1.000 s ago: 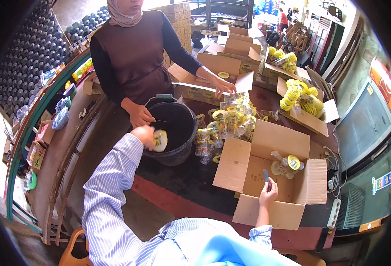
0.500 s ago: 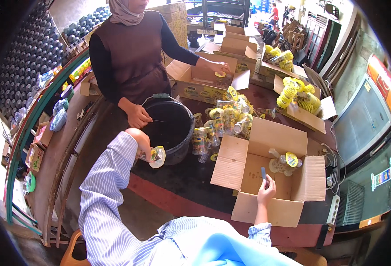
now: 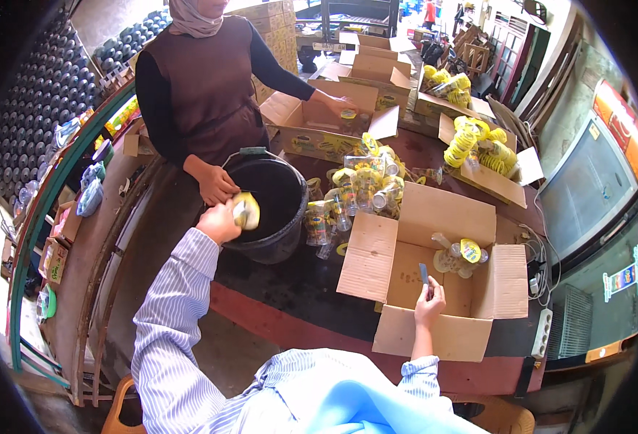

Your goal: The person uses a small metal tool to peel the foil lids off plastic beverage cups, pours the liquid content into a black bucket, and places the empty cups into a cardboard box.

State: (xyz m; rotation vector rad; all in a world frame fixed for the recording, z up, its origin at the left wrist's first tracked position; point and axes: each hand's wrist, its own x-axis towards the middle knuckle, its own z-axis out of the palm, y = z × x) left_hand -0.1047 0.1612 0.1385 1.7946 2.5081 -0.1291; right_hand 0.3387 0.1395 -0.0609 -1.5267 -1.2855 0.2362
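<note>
My left hand (image 3: 217, 221) is closed around a plastic cup with a yellow printed film lid (image 3: 246, 210), somewhat blurred. It is at the left rim of a large black bucket (image 3: 301, 228), close to a co-worker's hand (image 3: 217, 186). Between the fingers of my right hand (image 3: 430, 302) a small dark flat blade (image 3: 424, 273) sticks up. This hand is over the near flap of an open cardboard box (image 3: 445, 210), inside which lie several clear cups (image 3: 453, 262), one showing a yellow lid.
Beside the bucket a heap of clear cups with yellow lids (image 3: 366, 181) covers part of the dark table (image 3: 297, 296). Across it, the co-worker (image 3: 203, 87) reaches into another open box (image 3: 311, 141). Boxes of yellow lids (image 3: 478, 148) stand far right. A power strip (image 3: 542, 333) lies at the right edge.
My left hand has risen with the cup to the bucket's rim, near the co-worker's hand. My right hand stays by the box with the blade. The whole view has shifted slightly.
</note>
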